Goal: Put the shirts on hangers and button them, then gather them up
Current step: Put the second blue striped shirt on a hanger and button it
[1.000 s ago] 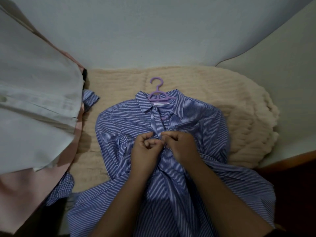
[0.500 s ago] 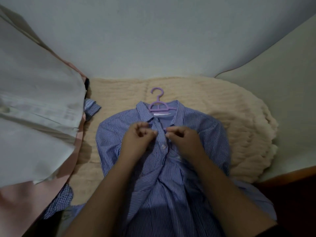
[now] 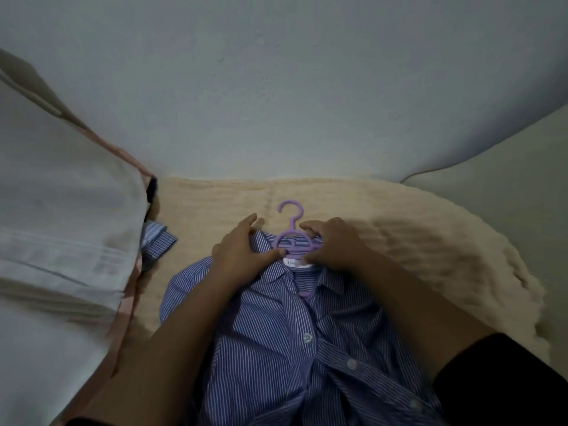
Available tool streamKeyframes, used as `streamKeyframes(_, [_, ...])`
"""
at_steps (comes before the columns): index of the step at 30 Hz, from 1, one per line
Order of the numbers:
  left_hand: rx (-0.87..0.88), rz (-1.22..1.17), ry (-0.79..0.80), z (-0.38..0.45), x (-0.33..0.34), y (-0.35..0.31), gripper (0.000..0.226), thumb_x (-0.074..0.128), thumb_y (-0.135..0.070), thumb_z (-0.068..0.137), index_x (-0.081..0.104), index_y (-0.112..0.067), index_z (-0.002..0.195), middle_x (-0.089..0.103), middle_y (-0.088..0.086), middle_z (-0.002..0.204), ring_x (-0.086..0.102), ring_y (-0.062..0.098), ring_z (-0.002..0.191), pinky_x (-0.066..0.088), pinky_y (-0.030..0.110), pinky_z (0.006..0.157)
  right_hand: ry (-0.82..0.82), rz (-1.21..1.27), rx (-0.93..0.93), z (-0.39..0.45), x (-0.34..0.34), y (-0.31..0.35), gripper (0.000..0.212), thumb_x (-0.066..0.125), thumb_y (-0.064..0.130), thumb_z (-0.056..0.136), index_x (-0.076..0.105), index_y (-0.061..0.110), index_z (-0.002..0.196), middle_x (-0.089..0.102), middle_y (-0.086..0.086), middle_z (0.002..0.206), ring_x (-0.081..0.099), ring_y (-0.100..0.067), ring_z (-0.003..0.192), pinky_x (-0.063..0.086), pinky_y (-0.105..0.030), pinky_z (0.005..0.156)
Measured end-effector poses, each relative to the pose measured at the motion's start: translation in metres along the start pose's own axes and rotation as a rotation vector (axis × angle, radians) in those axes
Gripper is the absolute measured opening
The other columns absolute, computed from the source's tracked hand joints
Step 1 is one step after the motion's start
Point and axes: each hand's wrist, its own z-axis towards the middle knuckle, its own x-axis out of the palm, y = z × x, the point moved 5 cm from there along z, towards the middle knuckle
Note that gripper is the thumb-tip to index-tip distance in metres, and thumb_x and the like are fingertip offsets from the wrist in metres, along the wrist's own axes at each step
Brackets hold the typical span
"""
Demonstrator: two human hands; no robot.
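A blue striped shirt (image 3: 276,342) lies front up on a cream blanket (image 3: 430,256), with a purple hanger (image 3: 292,238) inside its collar and the hook pointing away from me. Several buttons down the front placket are fastened. My left hand (image 3: 239,250) grips the left side of the collar, thumb on top. My right hand (image 3: 335,244) grips the right side of the collar over the hanger's shoulder.
A pile of white and pink shirts (image 3: 61,256) lies at the left, with a blue checked shirt's cuff (image 3: 158,244) poking out beside it. A pale wall (image 3: 276,87) stands behind the blanket and a pale surface (image 3: 507,186) at the right.
Both hands have left the upper buttons on the chest and moved up to the collar, where they now hold it at each side of the hanger. The view has moved closer.
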Motion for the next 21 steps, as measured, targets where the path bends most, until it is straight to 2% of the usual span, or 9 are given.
streamKeyframes(3, [0.052,-0.075,-0.052,-0.001,-0.002,-0.001,0.100,0.077,-0.061,0.064,0.031,-0.030,0.147,0.053,-0.003,0.138,0.052,0.021,0.124,0.037,0.048,0.106,-0.047,-0.075,-0.065,0.001,0.001,0.005,0.068,0.072,0.037,0.071,0.048,0.025,0.134,0.058,-0.004,0.122,0.050,-0.026,0.113,0.040,-0.041,0.096])
streamKeyframes(5, [0.101,-0.111,-0.121,0.000,-0.009,-0.004,0.096,0.077,-0.059,0.065,0.033,-0.031,0.146,0.058,-0.008,0.126,0.057,0.018,0.114,0.042,0.049,0.101,-0.109,-0.095,-0.093,0.003,-0.001,0.010,0.065,0.068,0.035,0.073,0.046,0.023,0.134,0.055,-0.005,0.124,0.048,-0.026,0.113,0.039,-0.041,0.096])
streamKeyframes(8, [0.160,-0.133,-0.230,0.014,-0.027,-0.011,0.089,0.078,-0.052,0.070,0.035,-0.031,0.145,0.056,-0.016,0.112,0.060,0.012,0.089,0.048,0.046,0.091,-0.278,-0.105,-0.141,0.014,-0.012,0.017,0.067,0.056,0.040,0.072,0.046,0.018,0.135,0.053,-0.007,0.127,0.048,-0.028,0.114,0.038,-0.041,0.093])
streamKeyframes(10, [0.203,-0.131,-0.275,0.029,-0.039,-0.019,0.087,0.079,-0.046,0.071,0.035,-0.031,0.145,0.054,-0.017,0.112,0.057,0.010,0.084,0.049,0.045,0.090,-0.399,-0.089,-0.185,0.024,-0.022,0.022,0.067,0.055,0.037,0.068,0.051,0.014,0.131,0.056,-0.009,0.121,0.051,-0.030,0.108,0.036,-0.041,0.086])
streamKeyframes(12, [0.244,-0.134,-0.293,0.045,-0.049,-0.027,0.088,0.080,-0.042,0.071,0.035,-0.030,0.145,0.053,-0.014,0.115,0.056,0.011,0.089,0.047,0.046,0.092,-0.529,-0.097,-0.245,0.034,-0.031,0.026,0.062,0.061,0.032,0.067,0.055,0.010,0.125,0.059,-0.011,0.114,0.054,-0.032,0.101,0.036,-0.040,0.079])
streamKeyframes(14, [0.277,-0.144,-0.298,0.062,-0.054,-0.031,0.088,0.081,-0.042,0.071,0.036,-0.029,0.145,0.053,-0.010,0.118,0.056,0.014,0.097,0.046,0.048,0.095,-0.609,-0.099,-0.257,0.048,-0.044,0.027,0.059,0.065,0.030,0.070,0.055,0.012,0.125,0.058,-0.009,0.114,0.053,-0.031,0.101,0.030,-0.036,0.078])
streamKeyframes(17, [0.285,-0.180,-0.271,0.081,-0.053,-0.029,0.088,0.080,-0.041,0.071,0.035,-0.026,0.145,0.053,-0.001,0.125,0.056,0.020,0.110,0.044,0.049,0.100,-0.579,-0.127,-0.224,0.073,-0.059,0.026,0.060,0.066,0.029,0.079,0.046,0.018,0.135,0.051,-0.004,0.126,0.043,-0.026,0.115,0.024,-0.033,0.085])
streamKeyframes(21, [0.235,-0.223,-0.173,0.081,-0.037,-0.020,0.091,0.080,-0.028,0.075,0.027,-0.020,0.149,0.045,0.006,0.143,0.047,0.019,0.127,0.039,0.037,0.108,-0.515,-0.171,-0.194,0.081,-0.050,0.019,0.063,0.066,0.031,0.081,0.042,0.019,0.138,0.049,-0.002,0.131,0.042,-0.023,0.118,0.024,-0.034,0.092])
